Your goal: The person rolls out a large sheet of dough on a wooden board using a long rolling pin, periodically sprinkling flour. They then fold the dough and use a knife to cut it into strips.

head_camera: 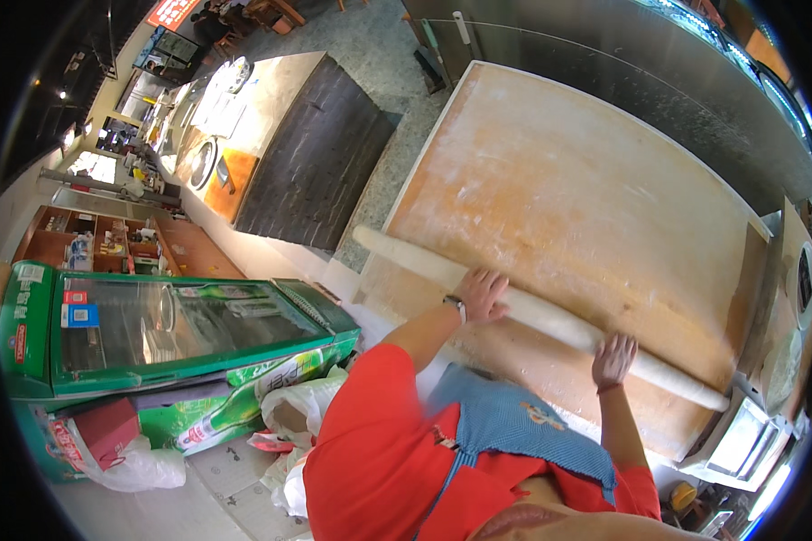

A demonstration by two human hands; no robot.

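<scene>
A long pale rolling pin lies slantwise across a floured wooden board. Whether a sheet of dough is wrapped around it, I cannot tell. My left hand rests on top of the pin, left of its middle, with fingers spread over it. Farther right, my right hand lies palm down on the same pin, slightly blurred. Neither hand closes around the pin. The pin's left end sticks out past the board's left edge. White flour is smeared over the board's surface.
Beyond the board stands a dark metal panel. A counter at upper left carries a cleaver on an orange cutting board. A green glass-door fridge and plastic bags are at left. A white appliance adjoins the board's right corner.
</scene>
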